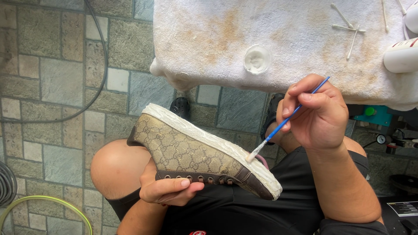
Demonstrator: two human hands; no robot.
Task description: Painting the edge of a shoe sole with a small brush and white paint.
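My left hand (167, 189) grips a brown patterned sneaker (187, 152) from below, thumb along the eyelet row, holding it on its side over my lap. Its white sole edge (209, 139) faces up and looks coated with white paste. My right hand (318, 115) pinches a thin blue-handled brush (283, 124), whose white-loaded tip touches the sole edge near the toe end.
A stained white towel (217, 39) covers a table ahead, bearing a small lid of white paste (257, 59), cotton swabs (348, 28) and white bottles (402, 54). Stone-tile floor lies at left with a black cable (102, 65) and a yellow-green hose (56, 200).
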